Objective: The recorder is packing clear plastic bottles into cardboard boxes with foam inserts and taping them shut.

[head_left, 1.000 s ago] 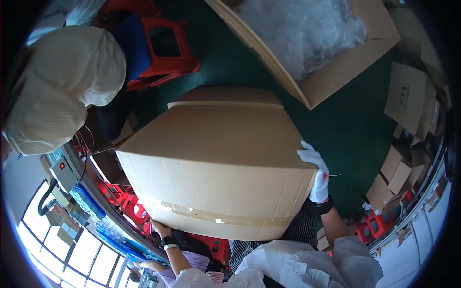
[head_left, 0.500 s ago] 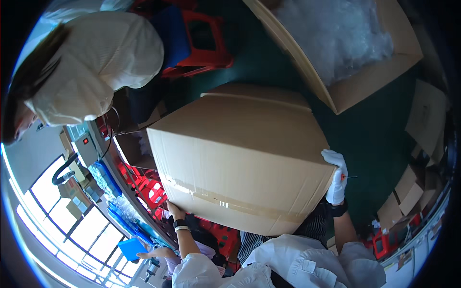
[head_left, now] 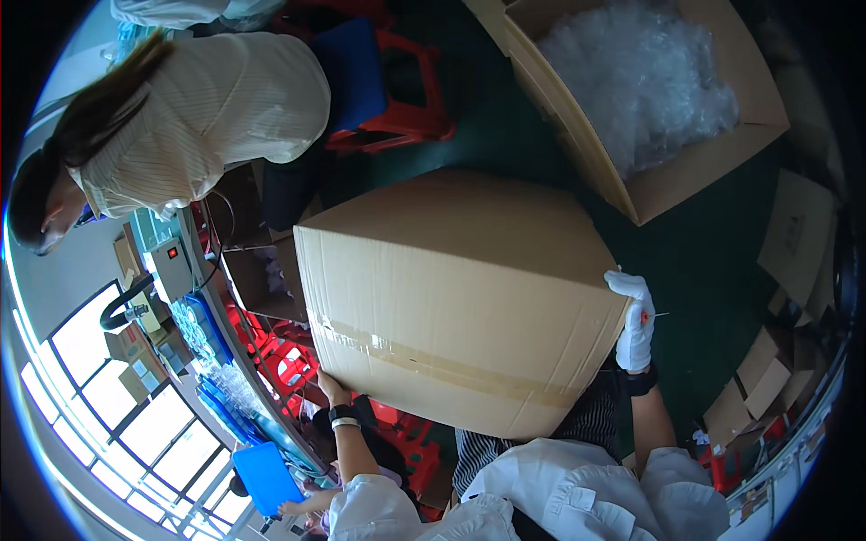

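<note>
A large brown cardboard box (head_left: 451,316) is held in front of me, its taped face tilted up toward me. My left hand (head_left: 332,389), bare, with bands on the wrist, is closed on the box's lower left edge. On the right edge, near the corner, my right hand (head_left: 633,338) in a white glove grips the box. A small orange piece with a thin metal shaft (head_left: 645,317) sticks out from the gloved hand; the rest of that tool is hidden. The fingertips under the box do not show.
An open carton (head_left: 695,167) with clear plastic packing (head_left: 636,81) stands at the far right. A co-worker (head_left: 216,117) is by a red stool (head_left: 415,108) at far left. Another person's hand holds a blue tray (head_left: 269,480) by the workbench. Flattened cartons (head_left: 794,230) lie right.
The view has shifted a little, and the box has tilted slightly with both hands still on it. The other person's blue tray has turned and shows more of its face.
</note>
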Action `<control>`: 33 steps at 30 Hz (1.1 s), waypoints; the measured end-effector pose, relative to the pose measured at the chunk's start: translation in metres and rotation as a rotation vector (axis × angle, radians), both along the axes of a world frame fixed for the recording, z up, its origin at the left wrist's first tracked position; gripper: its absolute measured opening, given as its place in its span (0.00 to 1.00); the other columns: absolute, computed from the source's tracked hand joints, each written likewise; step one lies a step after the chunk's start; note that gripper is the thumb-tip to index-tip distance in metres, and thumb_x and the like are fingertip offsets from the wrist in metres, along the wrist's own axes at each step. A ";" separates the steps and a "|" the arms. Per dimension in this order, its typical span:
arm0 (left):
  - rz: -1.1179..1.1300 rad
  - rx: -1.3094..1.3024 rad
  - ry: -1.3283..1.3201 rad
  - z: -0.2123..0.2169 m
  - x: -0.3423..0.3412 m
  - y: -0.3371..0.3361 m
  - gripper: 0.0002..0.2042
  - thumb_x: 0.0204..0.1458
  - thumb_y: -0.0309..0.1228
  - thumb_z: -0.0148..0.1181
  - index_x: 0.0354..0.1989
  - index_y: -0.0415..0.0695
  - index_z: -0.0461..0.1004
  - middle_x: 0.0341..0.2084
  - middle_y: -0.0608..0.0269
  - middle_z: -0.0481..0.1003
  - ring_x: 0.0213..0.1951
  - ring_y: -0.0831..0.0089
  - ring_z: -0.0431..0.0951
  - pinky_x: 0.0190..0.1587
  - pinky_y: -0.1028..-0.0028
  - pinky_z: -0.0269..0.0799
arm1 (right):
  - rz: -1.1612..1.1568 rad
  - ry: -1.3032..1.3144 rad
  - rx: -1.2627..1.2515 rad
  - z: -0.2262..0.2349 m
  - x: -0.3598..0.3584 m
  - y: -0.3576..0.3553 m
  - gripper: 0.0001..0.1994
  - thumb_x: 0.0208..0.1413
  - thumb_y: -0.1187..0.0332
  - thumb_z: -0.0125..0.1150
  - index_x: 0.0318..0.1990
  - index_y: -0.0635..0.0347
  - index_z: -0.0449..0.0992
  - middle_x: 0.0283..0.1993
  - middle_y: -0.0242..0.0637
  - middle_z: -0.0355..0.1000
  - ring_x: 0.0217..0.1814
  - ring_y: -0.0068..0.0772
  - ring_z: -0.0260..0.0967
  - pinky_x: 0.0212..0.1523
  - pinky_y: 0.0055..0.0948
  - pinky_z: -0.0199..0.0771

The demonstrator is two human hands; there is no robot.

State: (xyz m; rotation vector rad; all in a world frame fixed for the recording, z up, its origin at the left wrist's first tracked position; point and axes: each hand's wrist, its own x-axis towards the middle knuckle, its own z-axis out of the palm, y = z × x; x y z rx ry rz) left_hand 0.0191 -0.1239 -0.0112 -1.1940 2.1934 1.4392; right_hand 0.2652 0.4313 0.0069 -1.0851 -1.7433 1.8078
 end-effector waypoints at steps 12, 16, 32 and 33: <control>0.072 -0.095 0.044 0.006 0.005 0.022 0.21 0.52 0.43 0.39 0.43 0.39 0.68 0.39 0.57 0.71 0.40 0.64 0.71 0.44 0.66 0.65 | 0.027 -0.102 0.060 -0.002 -0.014 -0.004 0.12 0.57 0.66 0.42 0.37 0.65 0.70 0.41 0.43 0.70 0.47 0.37 0.66 0.58 0.37 0.56; 0.062 -0.106 0.046 0.009 0.006 0.033 0.21 0.51 0.43 0.39 0.42 0.39 0.68 0.37 0.58 0.71 0.38 0.66 0.71 0.42 0.67 0.66 | 0.047 -0.140 0.054 -0.002 -0.008 -0.003 0.14 0.59 0.63 0.39 0.39 0.64 0.68 0.45 0.43 0.68 0.52 0.39 0.63 0.56 0.35 0.56; 0.032 -0.346 0.238 -0.007 -0.011 0.046 0.22 0.54 0.40 0.40 0.25 0.31 0.72 0.21 0.53 0.73 0.26 0.68 0.70 0.33 0.66 0.64 | 0.197 -0.469 0.644 0.076 -0.045 -0.011 0.11 0.54 0.70 0.49 0.43 0.63 0.68 0.39 0.42 0.71 0.42 0.34 0.68 0.43 0.30 0.67; -0.016 -0.376 0.208 -0.003 -0.011 0.053 0.22 0.54 0.41 0.39 0.26 0.32 0.71 0.24 0.52 0.73 0.28 0.66 0.71 0.34 0.67 0.64 | 0.221 -0.500 0.383 0.100 -0.066 -0.032 0.12 0.52 0.71 0.52 0.44 0.62 0.68 0.37 0.42 0.71 0.39 0.33 0.69 0.38 0.31 0.69</control>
